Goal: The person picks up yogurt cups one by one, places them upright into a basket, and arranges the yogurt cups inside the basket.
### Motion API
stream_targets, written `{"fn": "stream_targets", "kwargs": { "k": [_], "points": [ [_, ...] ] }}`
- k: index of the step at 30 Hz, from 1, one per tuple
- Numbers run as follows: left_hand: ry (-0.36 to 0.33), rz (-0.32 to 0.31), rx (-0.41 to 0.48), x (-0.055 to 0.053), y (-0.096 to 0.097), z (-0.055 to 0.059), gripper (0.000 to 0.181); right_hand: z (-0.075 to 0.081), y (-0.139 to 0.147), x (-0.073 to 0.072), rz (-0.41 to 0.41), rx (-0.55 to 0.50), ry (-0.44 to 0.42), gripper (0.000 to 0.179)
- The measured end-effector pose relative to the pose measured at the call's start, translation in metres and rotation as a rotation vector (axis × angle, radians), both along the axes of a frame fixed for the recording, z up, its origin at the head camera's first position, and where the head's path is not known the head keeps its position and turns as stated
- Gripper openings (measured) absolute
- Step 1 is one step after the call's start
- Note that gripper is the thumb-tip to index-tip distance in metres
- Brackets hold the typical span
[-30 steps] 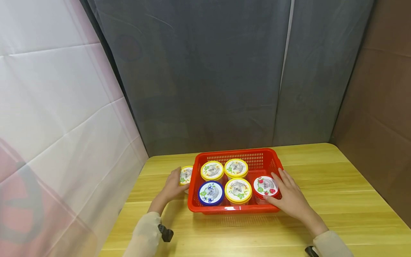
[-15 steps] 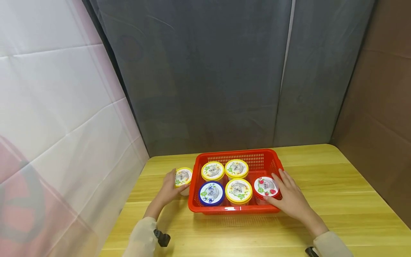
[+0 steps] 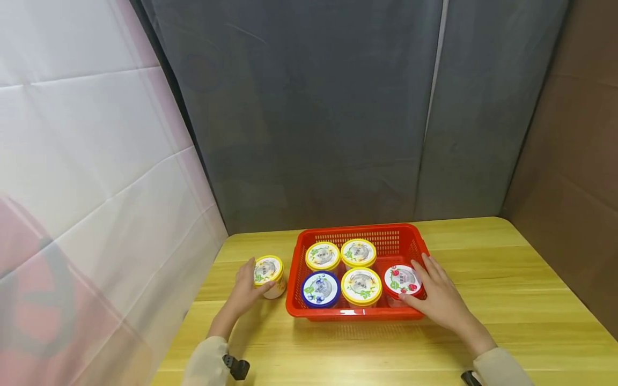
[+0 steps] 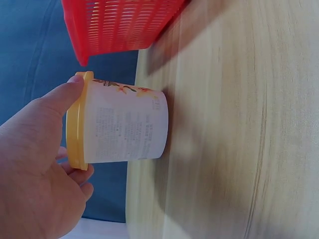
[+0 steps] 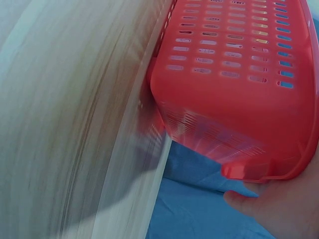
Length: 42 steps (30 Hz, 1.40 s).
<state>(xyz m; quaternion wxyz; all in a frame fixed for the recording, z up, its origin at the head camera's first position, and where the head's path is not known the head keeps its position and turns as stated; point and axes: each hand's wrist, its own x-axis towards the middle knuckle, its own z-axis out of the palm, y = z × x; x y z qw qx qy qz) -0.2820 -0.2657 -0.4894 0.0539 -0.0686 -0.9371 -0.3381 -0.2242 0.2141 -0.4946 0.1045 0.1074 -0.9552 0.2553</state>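
Observation:
My left hand [image 3: 245,289] grips a white cup with a yellow rimmed lid [image 3: 268,269] by its lid, left of the red basket [image 3: 354,313]. In the left wrist view the cup [image 4: 124,122] stands upright, its base at or just above the wooden table. My right hand [image 3: 441,295] holds the basket's right rim. Its thumb and index finger reach inside, beside the lid of a red-lidded cup [image 3: 402,280]; whether they press on that cup cannot be told. In the right wrist view some fingers [image 5: 240,201] show outside the basket, below its rim.
Inside the basket also sit a blue-lidded cup [image 3: 321,289] and several yellow-lidded cups, such as the front one [image 3: 361,286]. Wood-grain tabletop [image 3: 338,356] surrounds the basket. A grey curtain [image 3: 314,118] hangs behind, a white panel [image 3: 106,161] at left, a brown one [image 3: 569,177] at right.
The left hand has carried its yellow-lidded cup left and toward me, away from the basket's side, so more of the cup shows. My right hand and the basket have hardly moved.

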Motion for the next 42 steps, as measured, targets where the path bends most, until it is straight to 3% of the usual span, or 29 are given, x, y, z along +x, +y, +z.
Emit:
{"fn": "stream_targets", "kwargs": {
  "k": [5, 10, 18, 27, 42],
  "points": [
    [0.0, 0.003, -0.004, 0.002, 0.0, 0.004, 0.097, -0.002, 0.0, 0.0, 0.0, 0.002, -0.002, 0.096],
    [0.039, 0.008, -0.009, 0.002, 0.001, 0.016, 0.096, -0.002, 0.001, -0.001, -0.005, 0.001, -0.011, 0.097],
    [0.167, 0.015, -0.035, 0.001, 0.002, 0.05, 0.094, -0.002, 0.002, -0.001, -0.008, -0.001, -0.016, 0.098],
    [0.178, 0.008, -0.046, 0.004, 0.008, 0.085, 0.095, -0.001, 0.003, -0.001, -0.002, -0.006, -0.016, 0.097],
    [0.172, -0.007, -0.072, -0.002, 0.028, 0.102, 0.099, 0.0, -0.001, -0.001, -0.001, -0.006, -0.024, 0.097]
  ]
}}
